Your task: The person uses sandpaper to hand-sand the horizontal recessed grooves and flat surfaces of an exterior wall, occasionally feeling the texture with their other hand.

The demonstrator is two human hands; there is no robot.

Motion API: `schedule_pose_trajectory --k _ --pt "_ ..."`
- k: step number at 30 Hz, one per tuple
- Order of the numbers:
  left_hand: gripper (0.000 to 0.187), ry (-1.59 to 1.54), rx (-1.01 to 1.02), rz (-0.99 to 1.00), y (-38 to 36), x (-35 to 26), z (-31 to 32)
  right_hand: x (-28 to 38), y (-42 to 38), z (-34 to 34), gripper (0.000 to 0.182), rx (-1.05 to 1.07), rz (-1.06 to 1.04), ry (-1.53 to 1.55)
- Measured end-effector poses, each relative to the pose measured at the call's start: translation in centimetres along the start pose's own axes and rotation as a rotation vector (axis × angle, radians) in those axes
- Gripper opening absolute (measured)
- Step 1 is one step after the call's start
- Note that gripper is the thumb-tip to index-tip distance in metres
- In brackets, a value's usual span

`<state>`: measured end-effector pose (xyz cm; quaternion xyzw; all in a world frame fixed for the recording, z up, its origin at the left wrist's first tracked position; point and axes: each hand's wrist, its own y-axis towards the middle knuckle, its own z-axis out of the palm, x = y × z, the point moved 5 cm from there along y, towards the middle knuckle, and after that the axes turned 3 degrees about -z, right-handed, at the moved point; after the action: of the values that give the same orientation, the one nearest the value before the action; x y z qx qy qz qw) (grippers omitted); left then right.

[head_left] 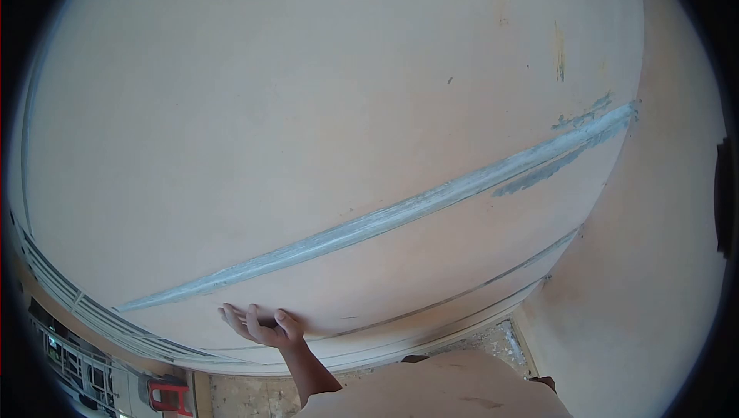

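Note:
My left hand [262,327] is raised in front of the pale wall [308,110], its fingers apart and slightly curled, with nothing in them. Just above the fingertips runs a long grey-blue strip [377,222], slanting up across the wall to the corner at right. Grey smears [539,173] lie along its upper right end. Below the hand's level, a thin dark line [462,292] crosses the lower wall. My right hand does not show in this view.
A second wall [654,187] meets this one at right. My light shirt [439,387] fills the bottom middle, above a stained floor [254,395]. At lower left are a red stool [169,397] and metal railings [85,372]. Yellowish stains [560,52] mark the upper wall.

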<state>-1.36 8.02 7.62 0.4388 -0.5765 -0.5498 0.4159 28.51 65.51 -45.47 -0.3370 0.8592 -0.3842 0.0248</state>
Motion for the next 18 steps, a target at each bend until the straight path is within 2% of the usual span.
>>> schedule_pose_trajectory --k 3,6,9,12,14,16,18 --pt "0.041 0.036 -0.025 0.023 0.3 -0.5 -0.1 -0.9 1.3 0.9 0.059 -0.022 0.014 0.050" --pt "0.040 0.005 -0.034 0.016 0.3 -0.4 0.0 -3.5 6.3 4.9 0.057 0.009 0.027 -0.183" --pt "0.040 -0.001 -0.038 0.019 0.4 -0.7 0.1 -4.4 7.0 5.7 0.059 -0.004 -0.016 -0.183" --pt "0.040 0.013 -0.028 0.020 0.3 -0.4 0.1 -7.6 10.6 9.6 0.059 -0.032 -0.074 -0.235" --pt "0.040 0.008 -0.021 0.014 0.0 -0.4 0.1 -7.7 10.1 9.7 0.058 -0.031 -0.113 -0.274" --pt "0.039 -0.018 -0.011 -0.046 -0.1 -0.2 0.1 -6.2 7.3 7.3 0.054 -0.052 -0.002 -0.129" --pt "0.041 -0.017 -0.003 -0.033 -0.1 -0.1 0.1 -5.8 6.3 6.5 0.053 -0.040 0.009 -0.109"
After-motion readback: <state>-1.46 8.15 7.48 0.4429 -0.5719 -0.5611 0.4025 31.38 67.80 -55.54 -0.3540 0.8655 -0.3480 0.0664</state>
